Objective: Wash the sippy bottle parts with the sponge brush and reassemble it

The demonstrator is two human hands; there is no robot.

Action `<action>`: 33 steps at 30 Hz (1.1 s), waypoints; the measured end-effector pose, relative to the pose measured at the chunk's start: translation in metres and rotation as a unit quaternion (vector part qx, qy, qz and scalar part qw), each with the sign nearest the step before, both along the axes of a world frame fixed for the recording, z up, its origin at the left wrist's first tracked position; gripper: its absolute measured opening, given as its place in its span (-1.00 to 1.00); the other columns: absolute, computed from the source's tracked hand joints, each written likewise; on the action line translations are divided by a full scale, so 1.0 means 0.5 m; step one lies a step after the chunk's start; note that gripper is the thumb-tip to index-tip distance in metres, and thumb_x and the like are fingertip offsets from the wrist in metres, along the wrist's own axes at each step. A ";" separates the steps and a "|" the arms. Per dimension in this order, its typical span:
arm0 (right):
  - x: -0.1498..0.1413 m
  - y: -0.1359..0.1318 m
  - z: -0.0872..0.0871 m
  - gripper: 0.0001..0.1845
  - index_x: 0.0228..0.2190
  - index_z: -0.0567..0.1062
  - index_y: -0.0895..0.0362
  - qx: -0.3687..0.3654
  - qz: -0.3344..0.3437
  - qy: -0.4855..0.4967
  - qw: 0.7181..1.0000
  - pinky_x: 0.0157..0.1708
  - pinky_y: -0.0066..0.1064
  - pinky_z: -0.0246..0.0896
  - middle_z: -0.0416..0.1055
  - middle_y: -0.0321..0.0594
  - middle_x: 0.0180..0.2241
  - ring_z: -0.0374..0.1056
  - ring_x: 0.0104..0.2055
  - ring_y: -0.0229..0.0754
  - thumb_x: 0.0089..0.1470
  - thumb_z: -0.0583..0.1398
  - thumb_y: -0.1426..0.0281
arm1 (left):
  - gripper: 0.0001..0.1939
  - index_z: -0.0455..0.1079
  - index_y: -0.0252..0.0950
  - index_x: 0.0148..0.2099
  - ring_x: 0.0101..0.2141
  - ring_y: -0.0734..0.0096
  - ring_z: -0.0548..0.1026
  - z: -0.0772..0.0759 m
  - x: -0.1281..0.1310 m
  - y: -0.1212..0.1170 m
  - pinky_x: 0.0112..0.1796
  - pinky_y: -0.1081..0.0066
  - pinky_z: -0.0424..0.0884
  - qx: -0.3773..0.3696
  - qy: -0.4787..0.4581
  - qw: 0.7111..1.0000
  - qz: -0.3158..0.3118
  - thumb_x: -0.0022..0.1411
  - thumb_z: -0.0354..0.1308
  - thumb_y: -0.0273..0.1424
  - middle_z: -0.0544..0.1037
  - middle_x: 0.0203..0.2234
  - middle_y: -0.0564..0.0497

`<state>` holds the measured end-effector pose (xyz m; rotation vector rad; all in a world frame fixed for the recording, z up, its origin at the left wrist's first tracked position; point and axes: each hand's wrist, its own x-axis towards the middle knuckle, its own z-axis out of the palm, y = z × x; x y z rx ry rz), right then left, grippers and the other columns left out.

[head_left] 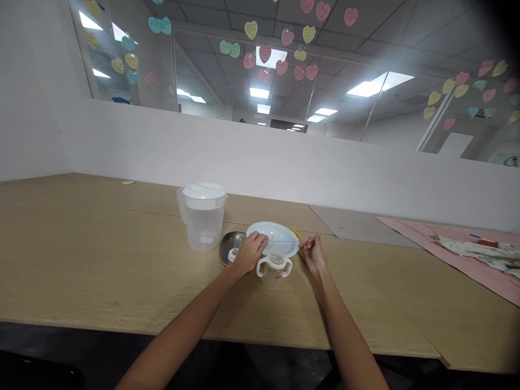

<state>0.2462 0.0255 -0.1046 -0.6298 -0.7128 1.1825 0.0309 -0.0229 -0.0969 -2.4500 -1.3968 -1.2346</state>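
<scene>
My left hand (249, 252) is curled over the left edge of a white plate (280, 235), its fingers pinched on a small clear piece I cannot name. In front of the plate stands a clear two-handled baby cup (275, 268). My right hand (313, 250) is closed at the plate's right edge, fingers pinched on a thin yellow stick (296, 233) that reaches toward the plate. A dark round lid (226, 246) with a small white-and-clear part (234, 249) on it lies just left of my left hand.
A clear plastic pitcher (202, 216) with a white lid stands left of the plate on the wooden table (101, 260). A pink cloth (455, 246) with printed fabric lies at the right. A white partition wall (260, 157) runs behind the table.
</scene>
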 end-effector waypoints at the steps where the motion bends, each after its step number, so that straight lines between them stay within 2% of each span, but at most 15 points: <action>1: 0.000 -0.001 0.000 -0.57 -0.70 0.22 0.11 0.002 -0.003 -0.006 1.000 -0.50 -0.48 0.18 0.04 -0.47 -0.75 0.00 -0.68 -0.40 0.01 0.06 0.09 | -0.73 0.28 -0.26 -0.22 -0.29 0.42 0.31 0.000 0.000 0.000 -0.25 0.41 0.24 0.000 -0.001 1.000 -0.001 0.30 -0.23 -0.33 0.32 -0.35 0.03; 9: -0.002 -0.002 0.002 -0.55 -0.71 0.22 0.11 0.010 -0.035 -0.035 0.999 -0.53 -0.49 0.15 0.05 -0.46 -0.76 0.03 -0.68 -0.40 0.00 0.05 0.07 | -0.72 0.28 -0.26 -0.21 -0.29 0.43 0.31 0.001 0.001 -0.003 -0.24 0.41 0.24 0.003 -0.007 1.000 -0.007 0.30 -0.24 -0.32 0.32 -0.33 0.03; 18: -0.002 -0.006 0.004 -0.54 -0.72 0.28 0.12 0.014 -0.029 -0.053 0.998 -0.48 -0.48 0.17 0.07 -0.43 -0.77 0.08 -0.66 -0.39 -0.01 0.06 0.06 | -0.70 0.29 -0.24 -0.21 -0.28 0.43 0.31 0.002 0.000 -0.005 -0.23 0.40 0.25 -0.001 0.000 1.000 -0.008 0.30 -0.25 -0.30 0.32 -0.33 0.02; 26: -0.008 -0.010 0.008 -0.52 -0.70 0.33 0.11 0.046 -0.024 -0.117 0.992 -0.42 -0.43 0.17 0.13 -0.41 -0.76 0.13 -0.63 -0.35 -0.11 0.09 -0.04 | -0.71 0.31 -0.25 -0.21 -0.27 0.41 0.31 -0.005 0.001 -0.002 -0.21 0.38 0.23 0.005 0.009 1.000 -0.014 0.29 -0.22 -0.31 0.37 -0.31 0.01; 33: -0.027 -0.021 0.022 -0.47 -0.72 0.36 0.11 0.072 -0.068 -0.198 0.975 -0.39 -0.43 0.14 0.18 -0.35 -0.74 0.24 -0.54 -0.27 -0.12 0.06 -0.07 | -0.73 0.35 -0.24 -0.23 -0.28 0.36 0.29 -0.004 0.006 0.009 -0.21 0.34 0.20 0.004 -0.002 1.000 0.005 0.27 -0.16 -0.31 0.44 -0.32 0.03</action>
